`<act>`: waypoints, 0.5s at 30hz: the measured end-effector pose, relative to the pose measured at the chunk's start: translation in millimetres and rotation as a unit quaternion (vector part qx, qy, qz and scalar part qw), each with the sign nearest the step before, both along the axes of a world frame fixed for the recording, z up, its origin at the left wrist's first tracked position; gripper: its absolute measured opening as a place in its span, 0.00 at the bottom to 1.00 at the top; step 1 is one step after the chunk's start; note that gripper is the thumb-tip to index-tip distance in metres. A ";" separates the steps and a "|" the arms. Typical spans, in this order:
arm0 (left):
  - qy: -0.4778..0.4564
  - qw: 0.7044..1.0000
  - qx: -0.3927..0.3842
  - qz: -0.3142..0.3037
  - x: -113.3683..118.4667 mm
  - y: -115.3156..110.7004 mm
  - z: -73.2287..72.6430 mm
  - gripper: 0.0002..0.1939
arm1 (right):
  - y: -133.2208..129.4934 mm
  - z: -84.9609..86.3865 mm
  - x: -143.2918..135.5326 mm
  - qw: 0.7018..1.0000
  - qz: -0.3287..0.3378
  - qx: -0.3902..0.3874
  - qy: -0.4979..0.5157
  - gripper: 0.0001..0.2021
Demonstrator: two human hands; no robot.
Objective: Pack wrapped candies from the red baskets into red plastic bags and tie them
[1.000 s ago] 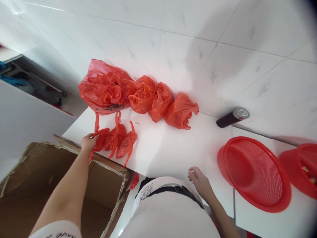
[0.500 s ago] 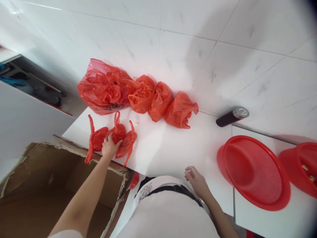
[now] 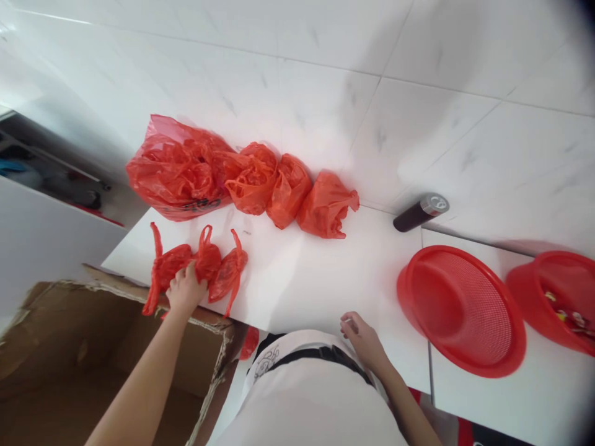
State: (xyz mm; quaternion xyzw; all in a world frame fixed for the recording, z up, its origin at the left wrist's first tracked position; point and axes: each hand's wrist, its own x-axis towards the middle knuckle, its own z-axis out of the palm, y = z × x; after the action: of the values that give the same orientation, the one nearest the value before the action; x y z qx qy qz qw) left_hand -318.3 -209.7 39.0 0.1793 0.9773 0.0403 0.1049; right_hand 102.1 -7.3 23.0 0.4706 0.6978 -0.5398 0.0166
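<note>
Three small tied red bags lie at the table's left front edge: a left one, a middle one and a right one. My left hand reaches over the cardboard box and rests on the left and middle bags, its fingers bent over the middle one's lower side; fingertips are partly hidden among the plastic. My right hand hovers by the table's front edge near my waist, fingers loosely curled and apart, holding nothing.
Larger red bags line the wall. A dark bottle stands back right, beside a red basket and another red basket with small items. An open cardboard box is at lower left.
My left hand has shifted left and slightly down, from the top of the middle bag to between it and the left one. The view has turned slightly right. My right hand keeps its pose.
</note>
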 end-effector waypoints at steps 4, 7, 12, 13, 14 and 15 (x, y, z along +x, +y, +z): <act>-0.013 0.987 0.110 -0.113 66.6 39.3 -7.3 0.27 | 5.0 6.1 4.6 1.000 -0.015 0.011 0.019 0.13; -0.066 0.966 0.160 -0.192 117.9 70.6 -19.3 0.24 | 23.9 16.8 24.1 0.997 -0.060 0.035 0.041 0.14; -0.132 0.934 0.202 -0.262 169.5 120.5 -28.2 0.21 | 88.4 46.5 103.7 0.953 -0.243 0.179 -0.028 0.19; -0.142 0.929 0.206 -0.272 173.1 130.7 -27.2 0.20 | 103.9 50.8 126.3 0.934 -0.283 0.214 -0.051 0.19; -0.149 0.925 0.208 -0.280 175.1 141.1 -25.5 0.20 | 119.5 53.4 150.5 0.912 -0.321 0.246 -0.068 0.20; -0.154 0.922 0.209 -0.286 176.2 151.6 -23.4 0.20 | 135.2 54.3 175.8 0.889 -0.356 0.278 -0.080 0.20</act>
State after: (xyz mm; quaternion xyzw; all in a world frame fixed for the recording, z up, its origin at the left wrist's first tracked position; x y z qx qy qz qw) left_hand -142.1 -58.1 15.6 0.4608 0.8256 0.2391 0.2212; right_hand 277.9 127.9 77.3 0.7144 0.6011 -0.2540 -0.2525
